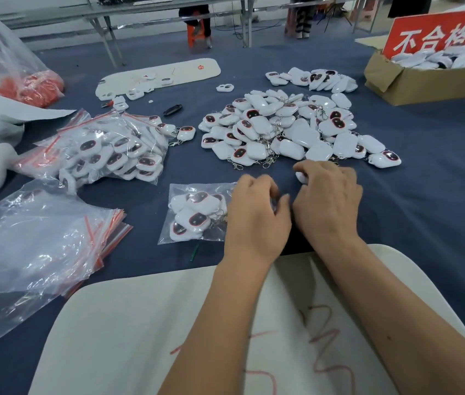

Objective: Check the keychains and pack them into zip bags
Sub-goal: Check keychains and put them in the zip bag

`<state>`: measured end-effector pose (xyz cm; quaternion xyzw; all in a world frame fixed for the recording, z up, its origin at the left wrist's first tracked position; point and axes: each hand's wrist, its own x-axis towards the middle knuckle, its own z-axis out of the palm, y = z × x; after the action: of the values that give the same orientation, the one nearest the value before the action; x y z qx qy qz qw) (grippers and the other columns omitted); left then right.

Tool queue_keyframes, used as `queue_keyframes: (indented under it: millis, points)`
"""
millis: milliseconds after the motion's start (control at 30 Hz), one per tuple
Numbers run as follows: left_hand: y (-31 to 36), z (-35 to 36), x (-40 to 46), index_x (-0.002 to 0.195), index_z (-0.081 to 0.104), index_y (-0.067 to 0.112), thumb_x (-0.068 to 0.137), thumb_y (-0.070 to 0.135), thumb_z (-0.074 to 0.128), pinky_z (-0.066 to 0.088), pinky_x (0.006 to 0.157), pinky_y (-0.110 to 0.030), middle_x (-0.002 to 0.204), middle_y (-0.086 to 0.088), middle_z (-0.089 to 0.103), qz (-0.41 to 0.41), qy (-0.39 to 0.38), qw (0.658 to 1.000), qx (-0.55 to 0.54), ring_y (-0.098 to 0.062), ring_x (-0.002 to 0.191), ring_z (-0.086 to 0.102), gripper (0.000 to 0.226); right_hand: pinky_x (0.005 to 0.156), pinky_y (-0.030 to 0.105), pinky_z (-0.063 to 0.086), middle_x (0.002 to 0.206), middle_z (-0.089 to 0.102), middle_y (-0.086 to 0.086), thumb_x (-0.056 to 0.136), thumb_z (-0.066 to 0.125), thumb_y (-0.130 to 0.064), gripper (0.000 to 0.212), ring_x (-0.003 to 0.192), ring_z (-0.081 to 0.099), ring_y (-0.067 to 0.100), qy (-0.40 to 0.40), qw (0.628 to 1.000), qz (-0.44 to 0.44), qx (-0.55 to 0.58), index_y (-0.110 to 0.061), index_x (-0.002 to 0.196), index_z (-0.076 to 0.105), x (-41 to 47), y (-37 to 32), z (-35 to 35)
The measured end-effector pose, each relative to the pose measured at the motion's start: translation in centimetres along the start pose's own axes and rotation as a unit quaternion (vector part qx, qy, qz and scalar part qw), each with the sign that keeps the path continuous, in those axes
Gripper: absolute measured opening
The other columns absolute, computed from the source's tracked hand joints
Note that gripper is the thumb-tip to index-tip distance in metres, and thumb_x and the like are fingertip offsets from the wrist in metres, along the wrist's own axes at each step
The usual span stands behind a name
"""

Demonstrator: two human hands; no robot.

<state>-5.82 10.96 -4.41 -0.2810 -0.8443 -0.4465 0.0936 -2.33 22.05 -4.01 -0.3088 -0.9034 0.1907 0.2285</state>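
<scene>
I see my left hand (pixel 254 212) with its fingers curled on the mouth of a filled zip bag (pixel 194 213). My right hand (pixel 329 198) curls its fingers round a white keychain (pixel 300 177), just below the loose pile (pixel 285 129). Packed bags (pixel 103 149) and empty bags (pixel 40 238) lie left on the table (pixel 425 195); a cardboard box (pixel 414 81) stands far right.
</scene>
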Motion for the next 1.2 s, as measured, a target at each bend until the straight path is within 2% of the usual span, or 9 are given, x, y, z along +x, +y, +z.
queue_keyframes:
  millis: [167,267,367,500,600,700,833,1000,1200]
  points:
    - [-0.8,-0.2,0.5,0.075,0.065,0.01,0.087,0.015,0.073,0.041,0.072,-0.03,0.077,0.002,0.062,-0.058,-0.028,0.998,-0.02,-0.019,0.082,0.056,0.015,0.085,0.033,0.037,0.128,0.055,0.006,0.098,0.057,-0.01,0.038,0.113,0.047,0.03,-0.029,0.999,-0.032,0.005,-0.024,0.132,0.065,-0.2,-0.4,0.1]
    - [-1.6,-0.8,1.0,0.074,0.066,0.014,0.086,0.015,0.074,0.046,0.076,-0.032,0.078,0.005,0.064,-0.085,-0.01,0.996,-0.021,-0.019,0.082,0.06,0.015,0.079,0.034,0.03,0.128,0.049,0.013,0.104,0.056,-0.019,0.034,0.107,0.055,0.036,-0.044,0.999,-0.002,0.002,-0.018,0.137,0.06,-0.2,-0.6,0.2]
    - [-2.2,-1.4,1.2,0.075,0.067,0.013,0.086,0.013,0.073,0.052,0.082,-0.038,0.077,0.006,0.065,-0.098,0.009,0.995,-0.027,-0.024,0.084,0.063,0.012,0.08,0.037,0.036,0.129,0.053,0.015,0.103,0.059,-0.026,0.035,0.11,0.058,0.039,-0.068,0.998,-0.013,-0.009,-0.017,0.137,0.059,0.2,-0.2,0.2]
    - [-2.4,-1.8,1.5,0.082,0.071,0.015,0.093,0.02,0.069,0.053,0.078,-0.034,0.077,0.005,0.069,-0.131,0.026,0.989,-0.069,-0.016,0.077,0.066,0.012,0.096,0.035,0.053,0.116,0.074,-0.003,0.091,0.077,-0.017,0.042,0.105,0.067,0.017,-0.072,0.972,-0.077,0.209,-0.023,0.132,0.07,0.1,0.0,0.1]
    - [-2.3,-2.4,1.7,0.091,0.075,0.017,0.097,0.024,0.068,0.056,0.073,-0.034,0.076,0.003,0.073,-0.163,0.022,0.971,-0.173,-0.014,0.071,0.068,0.011,0.076,0.033,0.059,0.093,0.075,-0.011,0.087,0.08,-0.01,0.041,0.074,0.069,0.024,-0.119,0.917,-0.073,0.373,-0.025,0.125,0.073,-0.1,-0.4,0.6]
    - [-2.4,-3.1,1.6,0.094,0.076,0.017,0.096,0.023,0.071,0.061,0.076,-0.047,0.077,0.0,0.073,-0.189,0.024,0.954,-0.232,-0.017,0.07,0.066,0.009,0.058,0.03,0.055,0.088,0.077,-0.006,0.088,0.08,-0.006,0.039,0.06,0.069,0.022,-0.149,0.889,-0.078,0.425,-0.02,0.123,0.071,-0.1,-0.5,1.2]
    - [-2.5,-3.3,1.8,0.094,0.078,0.016,0.095,0.022,0.072,0.062,0.078,-0.049,0.083,-0.006,0.076,-0.203,0.012,0.948,-0.245,-0.028,0.077,0.071,0.008,0.058,0.026,0.055,0.09,0.08,0.0,0.086,0.081,-0.006,0.029,0.065,0.073,0.019,-0.173,0.867,-0.07,0.461,-0.02,0.111,0.074,0.1,-0.2,1.1]
    - [-2.4,-2.9,1.8,0.099,0.075,0.013,0.098,0.019,0.07,0.061,0.079,-0.039,0.09,-0.007,0.077,-0.217,0.026,0.941,-0.257,-0.02,0.08,0.07,0.008,0.06,0.024,0.056,0.091,0.079,-0.001,0.087,0.079,-0.004,0.03,0.066,0.073,0.018,-0.173,0.865,-0.084,0.464,-0.022,0.111,0.076,0.3,-0.1,1.2]
    - [-2.8,-3.0,1.8,0.101,0.074,0.013,0.1,0.022,0.068,0.061,0.081,-0.043,0.092,-0.009,0.077,-0.218,0.0,0.941,-0.257,-0.03,0.089,0.074,0.011,0.061,0.024,0.056,0.088,0.079,0.002,0.087,0.079,-0.004,0.028,0.067,0.074,0.021,-0.185,0.859,-0.092,0.468,-0.021,0.109,0.076,0.2,0.0,1.2]
